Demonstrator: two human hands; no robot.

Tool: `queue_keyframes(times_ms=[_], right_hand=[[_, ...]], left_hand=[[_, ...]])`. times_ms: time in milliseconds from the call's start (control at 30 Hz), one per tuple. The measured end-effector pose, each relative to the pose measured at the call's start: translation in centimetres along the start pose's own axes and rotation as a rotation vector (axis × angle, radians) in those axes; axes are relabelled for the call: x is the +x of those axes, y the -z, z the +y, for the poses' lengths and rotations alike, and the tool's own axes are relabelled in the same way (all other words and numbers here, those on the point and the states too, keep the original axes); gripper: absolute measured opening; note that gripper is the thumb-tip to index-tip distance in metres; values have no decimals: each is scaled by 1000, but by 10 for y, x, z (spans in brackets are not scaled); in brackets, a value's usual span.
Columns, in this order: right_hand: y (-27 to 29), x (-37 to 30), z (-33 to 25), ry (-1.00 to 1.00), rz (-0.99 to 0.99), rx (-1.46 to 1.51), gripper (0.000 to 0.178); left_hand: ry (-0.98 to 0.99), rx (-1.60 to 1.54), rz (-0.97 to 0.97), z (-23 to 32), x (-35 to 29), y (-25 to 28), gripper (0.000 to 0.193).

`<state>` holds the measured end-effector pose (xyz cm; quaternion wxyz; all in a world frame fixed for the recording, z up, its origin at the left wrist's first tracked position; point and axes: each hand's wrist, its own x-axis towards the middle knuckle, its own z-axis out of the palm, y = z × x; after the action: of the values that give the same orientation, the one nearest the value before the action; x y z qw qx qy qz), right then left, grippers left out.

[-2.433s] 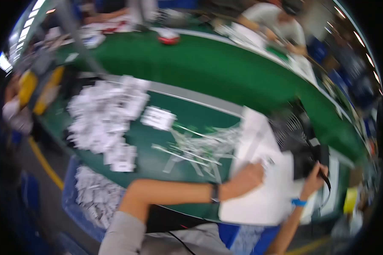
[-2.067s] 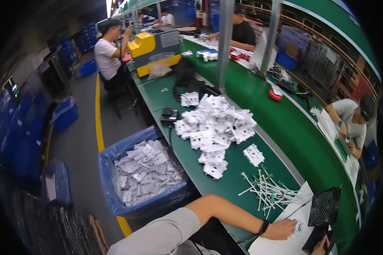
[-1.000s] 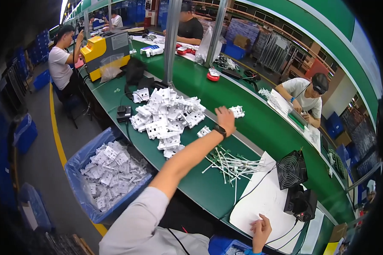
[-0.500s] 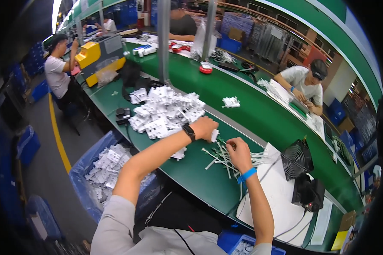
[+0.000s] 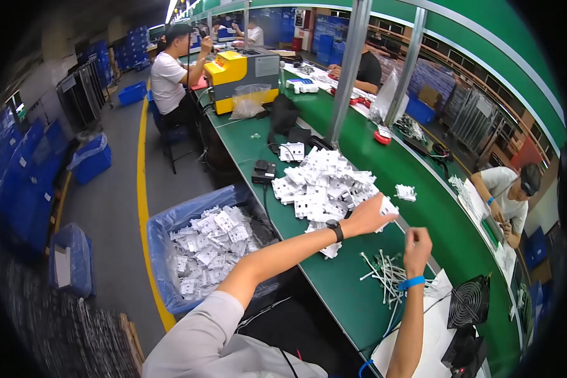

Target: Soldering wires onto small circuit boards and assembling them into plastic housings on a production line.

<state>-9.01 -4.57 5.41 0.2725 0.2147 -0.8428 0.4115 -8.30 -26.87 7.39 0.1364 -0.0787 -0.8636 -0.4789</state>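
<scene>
My left hand, a black watch on its wrist, is closed on a white plastic housing with small cut-outs. It is just right of a large heap of similar white housings on the green bench. Raised to the right of it, my right hand has its fingers curled together; whatever is between them, if anything, is hidden. A blue band circles that wrist. Beneath and left of the right wrist lies a loose bundle of white cables with some green among them.
A blue bin lined with plastic, full of white housings, stands left of the bench. Several white pieces lie on the green belt. A black fan sits at right, a yellow-grey machine farther back. Co-workers sit around.
The view has swung left, so the bench appears farther right. The white housing in my left hand now shows more clearly. My right hand has lifted away from the cables.
</scene>
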Motion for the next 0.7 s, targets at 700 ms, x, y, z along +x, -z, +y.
queue_keyframes(times_ms=[700], right_hand=[[40, -22, -33, -489, 68, 746, 20]], left_hand=[[293, -1273, -89, 44, -12, -58, 37]])
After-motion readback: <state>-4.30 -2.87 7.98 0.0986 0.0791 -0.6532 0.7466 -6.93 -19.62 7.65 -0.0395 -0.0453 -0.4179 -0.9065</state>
